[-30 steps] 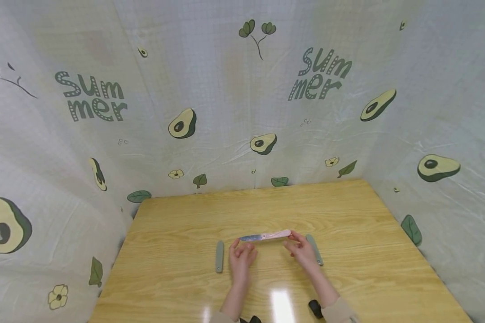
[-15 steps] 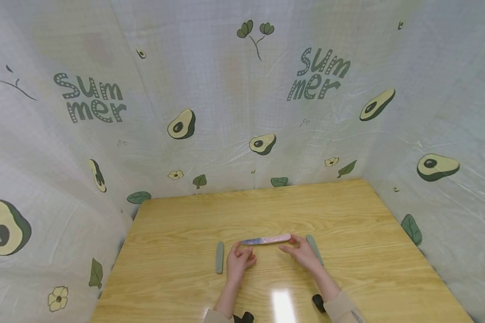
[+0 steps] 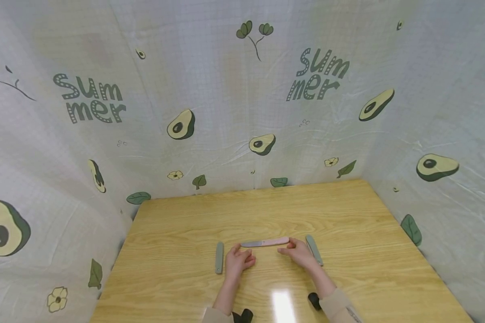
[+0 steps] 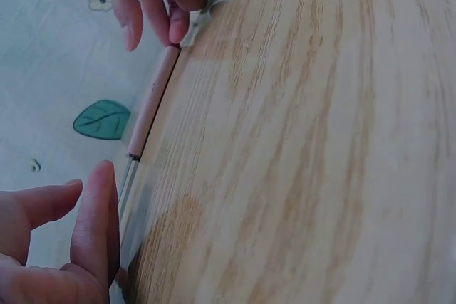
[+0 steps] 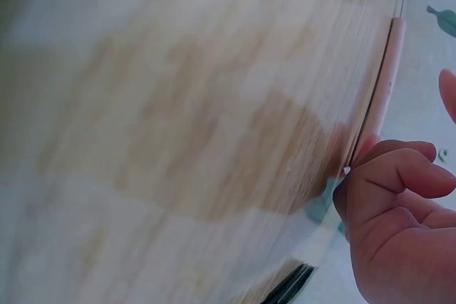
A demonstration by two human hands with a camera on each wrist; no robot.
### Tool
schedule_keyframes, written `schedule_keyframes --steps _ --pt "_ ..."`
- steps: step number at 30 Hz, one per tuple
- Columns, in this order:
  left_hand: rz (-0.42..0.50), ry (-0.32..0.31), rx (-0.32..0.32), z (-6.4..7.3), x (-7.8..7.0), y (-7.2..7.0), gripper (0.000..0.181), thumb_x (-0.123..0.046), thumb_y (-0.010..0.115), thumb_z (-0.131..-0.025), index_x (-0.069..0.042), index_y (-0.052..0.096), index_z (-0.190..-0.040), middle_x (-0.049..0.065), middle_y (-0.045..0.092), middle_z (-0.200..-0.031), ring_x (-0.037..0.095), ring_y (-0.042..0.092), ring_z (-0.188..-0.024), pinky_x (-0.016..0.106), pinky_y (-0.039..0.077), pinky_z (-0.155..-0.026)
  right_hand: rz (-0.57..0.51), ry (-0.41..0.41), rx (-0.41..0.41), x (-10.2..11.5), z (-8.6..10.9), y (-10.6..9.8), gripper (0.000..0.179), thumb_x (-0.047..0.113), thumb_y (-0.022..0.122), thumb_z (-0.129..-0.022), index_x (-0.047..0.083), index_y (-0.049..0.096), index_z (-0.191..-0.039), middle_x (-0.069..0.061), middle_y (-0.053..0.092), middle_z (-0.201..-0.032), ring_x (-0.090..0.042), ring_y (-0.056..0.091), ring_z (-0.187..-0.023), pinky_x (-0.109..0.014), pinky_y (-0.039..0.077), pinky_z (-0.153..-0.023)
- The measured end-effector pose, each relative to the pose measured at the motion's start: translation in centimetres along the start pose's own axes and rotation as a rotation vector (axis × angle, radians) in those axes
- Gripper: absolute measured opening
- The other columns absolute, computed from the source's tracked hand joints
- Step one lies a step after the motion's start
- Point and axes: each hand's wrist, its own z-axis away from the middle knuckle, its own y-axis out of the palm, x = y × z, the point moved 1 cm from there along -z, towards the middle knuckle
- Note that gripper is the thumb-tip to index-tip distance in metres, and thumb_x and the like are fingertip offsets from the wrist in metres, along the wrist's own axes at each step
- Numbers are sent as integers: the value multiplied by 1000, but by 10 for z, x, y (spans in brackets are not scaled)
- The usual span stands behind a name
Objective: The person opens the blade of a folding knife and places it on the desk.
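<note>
A folding knife with a pink handle and its grey blade out lies crosswise on the wooden table, blade to the left. At the blade tip are the fingertips of my left hand, its thumb held apart from them. My right hand touches the far end of the pink handle with its fingertips, thumb also apart. The left wrist view shows the pink handle lying low along the table between both hands. In the right wrist view, the fingers of my right hand bend at the handle's end.
A slim grey-green handle-shaped piece lies left of my left hand. Another grey-green piece lies slanted behind my right hand, partly covered by it. Fabric with avocado prints hangs around the wooden table at the back and sides.
The pink knife has come down and slightly nearer to me, with both hands following at its ends. The left hand has shifted a little left. The grey-green pieces have not moved.
</note>
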Motion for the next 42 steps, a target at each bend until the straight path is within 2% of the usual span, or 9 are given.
schedule_keyframes --steps 6,10,18,23,25,30,36,38,42 --pt "-3 4 -7 -1 1 0 74 4 63 -90 20 17 -144 19 61 -93 17 69 -69 30 62 -69 -1 12 9 1 0 1 79 20 75 -85 -21 34 -138 -14 54 -105 -23 49 -90 -30 45 -72" --pt "-6 7 -12 -1 2 1 73 5 63 -89 20 17 -144 21 62 -93 17 69 -69 30 62 -69 -4 12 10 1 0 1 79 20 74 -86 -21 33 -139 -15 54 -106 -25 49 -93 -31 46 -75" --pt "-5 5 -12 -3 2 1 72 6 61 -90 20 17 -144 26 61 -99 18 69 -70 30 62 -68 -25 22 7 -1 -1 1 81 20 74 -86 -21 30 -140 -10 51 -96 -20 44 -81 -27 38 -65" --pt "-31 15 -18 -1 -1 -6 72 4 61 -91 18 16 -145 18 60 -95 18 68 -74 33 62 -71 3 9 -26 3 6 5 84 21 76 -84 -21 30 -140 -13 53 -95 -22 48 -80 -28 42 -64" --pt "-64 32 -39 2 -4 -12 71 2 62 -91 16 18 -146 15 60 -93 20 68 -78 34 62 -73 -3 -1 -39 8 11 10 84 20 76 -83 -19 30 -141 -15 54 -99 -24 51 -85 -30 46 -67" --pt "-155 109 -122 10 -16 -29 62 -4 62 -93 11 31 -144 19 65 -98 30 68 -86 35 61 -76 -107 -37 -26 23 25 33 76 11 75 -82 -12 34 -141 -17 54 -104 -26 54 -89 -30 48 -70" --pt "-251 186 -253 20 -30 -53 50 -8 62 -94 8 43 -138 16 65 -94 33 68 -85 30 61 -71 -252 -80 126 38 33 71 62 8 71 -86 -11 40 -136 -19 55 -106 -20 55 -77 -28 52 -61" --pt "-278 200 -286 21 -33 -61 47 -8 61 -95 7 45 -137 15 64 -93 32 68 -84 28 61 -69 -302 -96 183 42 33 84 60 8 68 -89 -12 38 -137 -22 54 -111 -20 59 -80 -33 56 -64" --pt "-323 205 -353 22 -34 -77 44 -10 60 -96 7 48 -135 15 65 -95 28 67 -80 26 60 -66 -365 -128 266 50 28 106 61 8 63 -92 -14 34 -140 -28 52 -121 -28 62 -97 -41 59 -80"
